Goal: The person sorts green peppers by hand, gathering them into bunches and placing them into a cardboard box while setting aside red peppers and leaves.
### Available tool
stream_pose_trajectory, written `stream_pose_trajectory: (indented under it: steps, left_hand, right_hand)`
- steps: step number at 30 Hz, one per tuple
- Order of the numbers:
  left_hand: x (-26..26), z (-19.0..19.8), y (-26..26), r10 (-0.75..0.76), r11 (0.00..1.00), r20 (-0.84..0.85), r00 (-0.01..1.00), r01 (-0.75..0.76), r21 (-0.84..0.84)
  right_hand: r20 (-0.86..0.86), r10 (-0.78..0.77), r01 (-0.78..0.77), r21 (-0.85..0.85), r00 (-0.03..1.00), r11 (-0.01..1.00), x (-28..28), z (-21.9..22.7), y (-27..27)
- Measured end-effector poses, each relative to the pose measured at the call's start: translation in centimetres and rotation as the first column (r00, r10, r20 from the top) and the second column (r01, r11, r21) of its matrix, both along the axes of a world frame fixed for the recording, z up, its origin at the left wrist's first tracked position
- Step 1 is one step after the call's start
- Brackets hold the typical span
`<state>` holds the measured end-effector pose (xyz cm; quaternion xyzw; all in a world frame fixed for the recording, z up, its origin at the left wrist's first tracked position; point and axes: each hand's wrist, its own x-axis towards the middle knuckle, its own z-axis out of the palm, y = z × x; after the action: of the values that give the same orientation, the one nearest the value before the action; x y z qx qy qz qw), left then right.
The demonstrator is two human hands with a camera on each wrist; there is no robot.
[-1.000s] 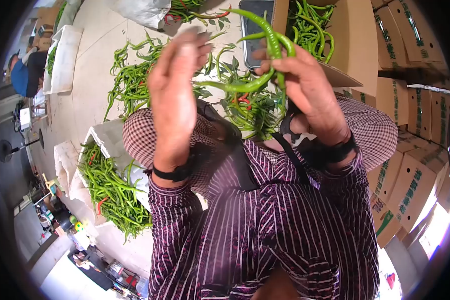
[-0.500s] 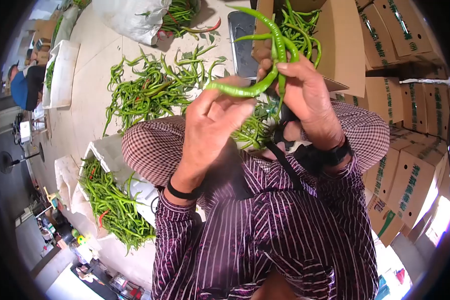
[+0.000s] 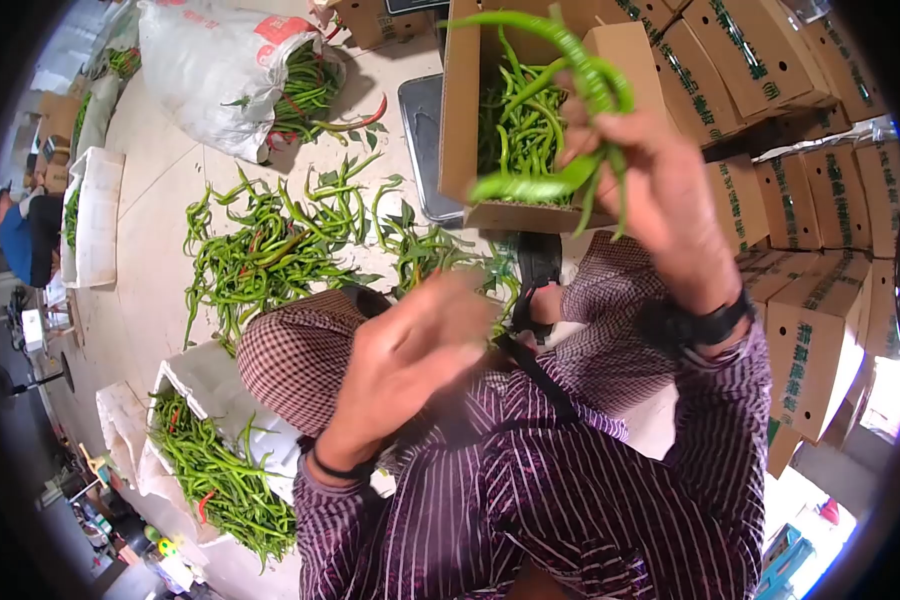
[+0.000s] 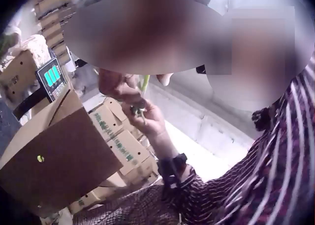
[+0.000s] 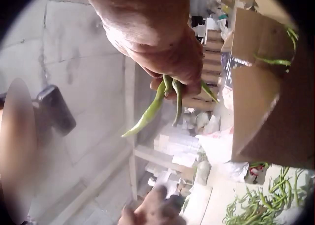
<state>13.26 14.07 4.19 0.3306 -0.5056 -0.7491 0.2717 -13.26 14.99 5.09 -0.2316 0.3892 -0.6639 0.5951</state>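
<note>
Peppers [image 3: 598,75], green, are gripped in a small bunch by the right hand [image 3: 670,195], upper right of the head view.

Thumb and fingers of the right hand are clamped round the bunch, from which curved tips are seen protruding; an open carton [image 3: 458,110], partly filled with loose peppers [image 3: 530,125], is overlapped by the bunch in that view. The left hand [image 3: 405,355], lower centre, is held well apart from the bunch; its fingers are blurred but seen loosely bent, with nothing gripped; whether they touch one another cannot be told. A dark tray [image 3: 423,150] is set just beside the carton. On the floor, left of centre, a pepper pile [image 3: 270,245] is spread; a white sack [image 3: 205,75] is seen upper left, a pepper-filled white crate [image 3: 198,375] lower left.
</note>
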Motion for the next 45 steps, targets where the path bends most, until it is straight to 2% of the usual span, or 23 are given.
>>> stream_pose_trajectory:
  steps: [2,5,7,13,18,19,21,23,25,26,27,28,29,30,31,33,36,37,39,41,43,44,45]
  left_hand:
    - [2.7,1.8,-1.4,-0.156,0.986,-0.006,0.988,0.156,0.060]
    - [5.7,3.1,-2.9,0.191,0.972,0.194,0.962,-0.157,-0.174]
    - [8.5,2.2,-6.0,0.280,0.934,0.250,0.927,-0.203,-0.295]
    - [14.0,-6.4,-12.6,0.543,0.827,0.348,0.764,-0.558,-0.067]
    - [17.4,-18.2,-12.7,0.368,0.863,0.418,0.830,-0.473,0.180]
    - [17.5,-19.6,-12.1,0.360,0.857,0.426,0.830,-0.474,0.201]
    - [17.4,-20.1,-11.4,0.224,0.895,0.534,0.815,-0.389,0.218]
    - [18.0,-21.5,-10.7,0.176,0.932,0.516,0.838,-0.311,0.186]
    - [17.6,-21.3,-10.3,0.155,0.932,0.599,0.786,-0.318,0.176]
    - [17.4,-20.8,-10.3,0.148,0.924,0.621,0.770,-0.331,0.191]
    - [17.3,-20.6,-10.3,0.143,0.916,0.640,0.755,-0.346,0.203]
    - [17.9,-21.3,-10.1,0.169,0.904,0.628,0.760,-0.373,0.208]
    - [19.1,-22.5,-10.1,0.166,0.911,0.646,0.745,-0.366,0.188]
    - [19.7,-23.0,-10.2,0.160,0.912,0.651,0.742,-0.364,0.191]
    - [19.9,-23.5,-10.3,0.155,0.913,0.654,0.741,-0.360,0.191]
    - [19.2,-24.0,-10.4,0.135,0.912,0.665,0.734,-0.354,0.206]
    - [17.5,-24.5,-10.3,0.088,0.886,0.756,0.648,-0.398,0.238]
    - [17.6,-25.2,-10.3,0.079,0.889,0.765,0.640,-0.393,0.237]
    - [17.0,-26.8,-9.9,0.023,0.914,0.734,0.679,-0.311,0.259]
    - [15.9,-28.3,-9.2,-0.029,0.931,0.699,0.714,-0.235,0.278]
    - [14.7,-29.9,-8.8,-0.067,0.945,0.660,0.748,-0.165,0.282]
    - [13.8,-30.9,-8.7,-0.086,0.951,0.637,0.766,-0.127,0.282]
    - [13.0,-31.8,-8.4,-0.103,0.955,0.612,0.784,-0.094,0.281]
  right_hand:
    - [0.001,-0.011,0.011,-0.028,1.000,1.000,-3.4,0.2,-1.8]
    - [-0.176,0.057,-0.001,0.303,0.983,0.953,-8.5,-4.3,-4.1]
    - [-0.542,0.298,0.107,0.593,0.786,0.798,-12.1,-8.8,-4.3]
    - [-0.759,0.440,-0.015,0.495,0.480,0.869,-13.6,-8.7,-11.1]
    - [-0.859,0.412,0.278,0.494,0.305,0.824,-15.5,-17.4,-19.8]
    - [-0.858,0.415,0.278,0.495,0.302,0.823,-15.3,-17.8,-20.9]
    - [-0.754,0.657,0.287,0.628,-0.004,0.723,-14.7,-18.7,-22.7]
    - [-0.802,0.597,0.212,0.587,0.022,0.781,-16.4,-22.2,-23.4]
    - [-0.815,0.569,0.073,0.564,-0.110,0.822,-16.2,-23.0,-23.2]
    - [-0.852,0.521,-0.016,0.522,-0.041,0.853,-16.5,-22.2,-22.7]
    - [-0.787,0.569,-0.164,0.545,0.239,0.822,-16.6,-20.6,-22.7]
    - [-0.787,0.432,-0.118,0.426,0.440,0.897,-15.6,-17.8,-22.0]
    - [-0.829,0.393,-0.069,0.400,0.397,0.914,-14.5,-14.3,-21.4]
    - [-0.823,0.293,-0.051,0.307,0.486,0.950,-15.6,-14.3,-21.2]
    - [-0.988,-0.154,-0.310,-0.156,0.032,0.938,-15.0,-10.6,-20.6]
    - [-0.938,-0.339,-0.401,-0.283,-0.076,0.872,-14.2,-8.8,-19.6]
    - [-0.932,-0.115,-0.412,0.039,-0.343,0.910,-13.2,-14.3,-16.3]
    - [-0.893,0.249,-0.288,0.367,-0.374,0.884,-11.6,-13.6,-14.6]
    - [-0.815,0.185,-0.332,0.416,-0.548,0.847,-9.7,-12.7,-12.4]
    - [-0.747,0.380,-0.414,0.634,-0.546,0.653,-8.8,-12.7,-10.7]
    - [-0.995,0.086,-0.778,0.094,-0.051,0.622,-10.4,-16.1,-6.7]
    - [-0.995,0.082,-0.783,0.091,-0.052,0.615,-10.1,-17.4,-5.5]
    - [-0.974,0.100,-0.732,0.219,-0.203,0.646,-9.3,-18.0,-4.9]
